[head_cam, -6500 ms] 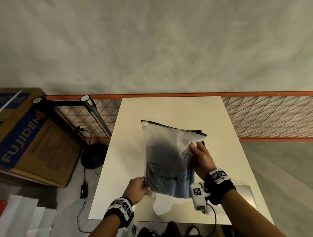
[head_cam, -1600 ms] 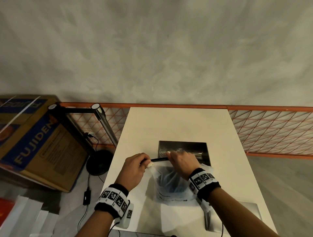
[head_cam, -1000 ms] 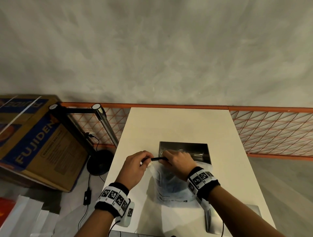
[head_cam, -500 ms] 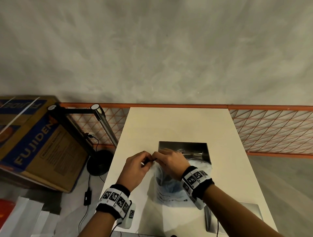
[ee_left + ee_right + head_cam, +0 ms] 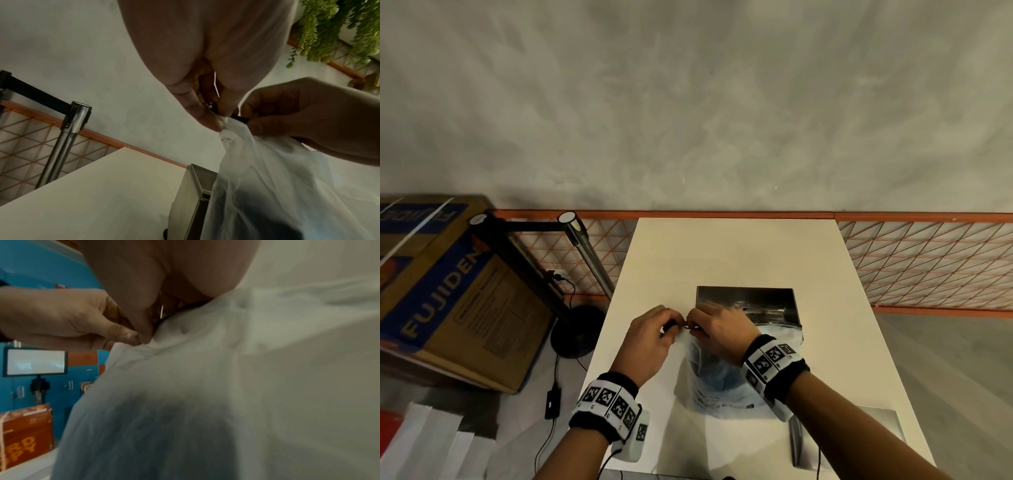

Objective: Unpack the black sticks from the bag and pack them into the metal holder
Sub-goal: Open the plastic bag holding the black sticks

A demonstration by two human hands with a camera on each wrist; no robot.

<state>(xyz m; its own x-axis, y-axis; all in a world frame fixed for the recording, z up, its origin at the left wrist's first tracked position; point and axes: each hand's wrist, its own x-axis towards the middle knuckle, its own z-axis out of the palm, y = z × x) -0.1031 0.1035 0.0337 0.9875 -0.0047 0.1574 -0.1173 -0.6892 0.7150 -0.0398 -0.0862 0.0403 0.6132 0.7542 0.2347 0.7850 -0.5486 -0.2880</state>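
Observation:
A translucent plastic bag (image 5: 719,383) with dark sticks showing through it stands on the white table (image 5: 722,253). Its top leans against the open metal holder (image 5: 746,301) just behind it. My left hand (image 5: 667,325) pinches the bag's top left corner. My right hand (image 5: 698,325) pinches the black zip strip (image 5: 239,118) right beside it, and the fingertips of both hands nearly touch. In the left wrist view the bag (image 5: 267,178) hangs below both hands, in front of the holder (image 5: 197,186). In the right wrist view the bag (image 5: 185,386) fills the frame. The sticks appear only as a dark blur.
A flat metal sheet (image 5: 859,431) lies at the table's near right corner. Left of the table stand a chrome post (image 5: 585,253) with a black base, a cardboard box (image 5: 448,294) and a floor cable. An orange mesh fence (image 5: 928,260) runs behind.
The bag, earlier held up flat in front of me, now stands against the holder. My right hand has slid left along the zip strip until it meets my left hand.

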